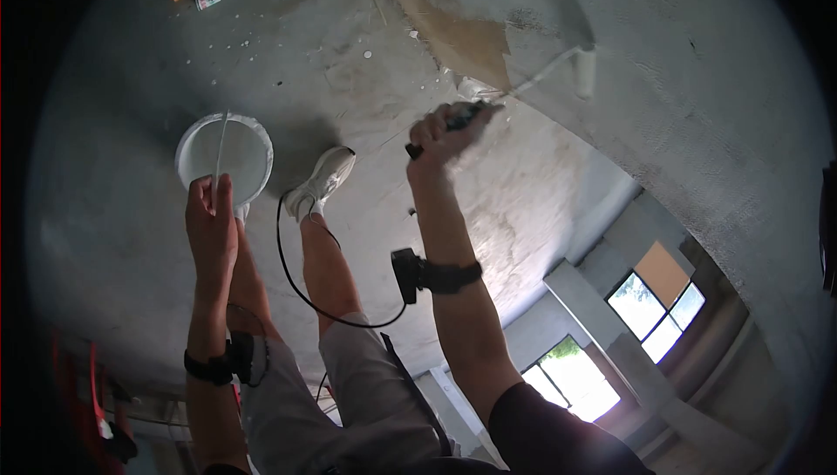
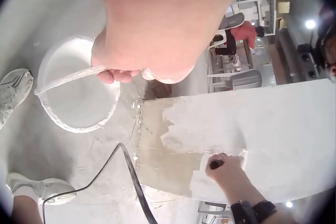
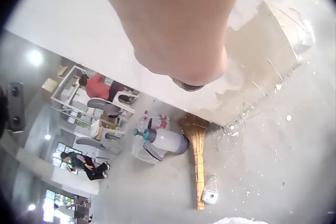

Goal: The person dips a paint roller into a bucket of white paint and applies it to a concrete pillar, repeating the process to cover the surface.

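Note:
My left hand (image 1: 212, 231) grips the bail handle (image 2: 68, 79) of a white bucket (image 1: 185, 157), its fingers curled round it. The bucket stands by my feet, its inside pale and its rim smeared with white. On the other side, my right hand (image 1: 449, 137) holds a paint roller by its dark handle, arm stretched out toward the wall (image 1: 697, 118). The roller's white sleeve (image 1: 585, 74) lies against the wall, beyond the brownish uncoated strip (image 1: 471, 39). In the right wrist view my wrist hides most of the roller.
A black cable (image 1: 301, 283) loops between my legs and right wrist. A straw broom (image 3: 198, 155), a plastic bottle (image 3: 210, 195) and a pump sprayer (image 3: 167, 141) are on the floor near the wall. White flakes litter the wall's base. People sit farther off.

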Motion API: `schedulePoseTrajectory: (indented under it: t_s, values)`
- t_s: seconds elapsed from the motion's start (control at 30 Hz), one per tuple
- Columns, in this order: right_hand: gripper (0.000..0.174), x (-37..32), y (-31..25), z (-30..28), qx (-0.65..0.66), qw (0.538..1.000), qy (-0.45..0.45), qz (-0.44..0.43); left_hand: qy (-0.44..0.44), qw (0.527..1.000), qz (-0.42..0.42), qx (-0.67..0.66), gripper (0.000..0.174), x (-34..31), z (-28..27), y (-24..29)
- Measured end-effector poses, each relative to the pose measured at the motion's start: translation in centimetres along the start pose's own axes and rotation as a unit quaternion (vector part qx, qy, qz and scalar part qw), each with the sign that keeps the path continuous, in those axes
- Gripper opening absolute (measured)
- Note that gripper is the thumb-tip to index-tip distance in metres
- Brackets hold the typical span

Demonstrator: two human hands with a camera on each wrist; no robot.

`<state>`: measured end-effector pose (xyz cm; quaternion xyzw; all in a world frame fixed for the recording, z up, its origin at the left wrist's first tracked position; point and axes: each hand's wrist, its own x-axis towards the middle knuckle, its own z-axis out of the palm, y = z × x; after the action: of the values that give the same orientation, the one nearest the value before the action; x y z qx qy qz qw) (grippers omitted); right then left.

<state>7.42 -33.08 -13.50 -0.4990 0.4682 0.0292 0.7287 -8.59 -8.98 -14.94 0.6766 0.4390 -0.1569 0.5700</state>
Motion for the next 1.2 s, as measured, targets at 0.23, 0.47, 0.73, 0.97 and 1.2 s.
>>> schedulePoseTrajectory:
  t_s: [0.23, 0.47, 0.73, 0.97, 1.2]
  values:
    - [0.061, -2.0, -3.0, -1.6, -0.084, 0.995, -0.011, -0.047, 0.012, 1.0, 0.021, -0.008, 0.032, 0.7, -0.7, 0.3]
    - [0.059, 5.5, 5.3, 0.1, -0.041, 0.998, 0.05, 0.015, 0.016, 1.0, -0.017, -0.016, 0.028, 0.8, -1.2, -1.2]
    - [0.059, 6.0, 6.3, -0.4, -0.088, 0.992, 0.069, 0.057, 0.018, 1.0, -0.006, -0.011, 0.03, 1.0, -1.1, -1.5]
    - [0.062, -2.3, -3.3, -2.5, 0.011, 0.987, -0.16, 0.0, 0.01, 1.0, -0.007, -0.01, 0.031, 0.6, -0.7, -0.8]
    - [0.059, 1.6, 1.7, 0.9, 0.013, 0.99, -0.113, 0.087, -0.005, 1.0, 0.003, -0.012, 0.03, 0.3, -0.5, -0.4]
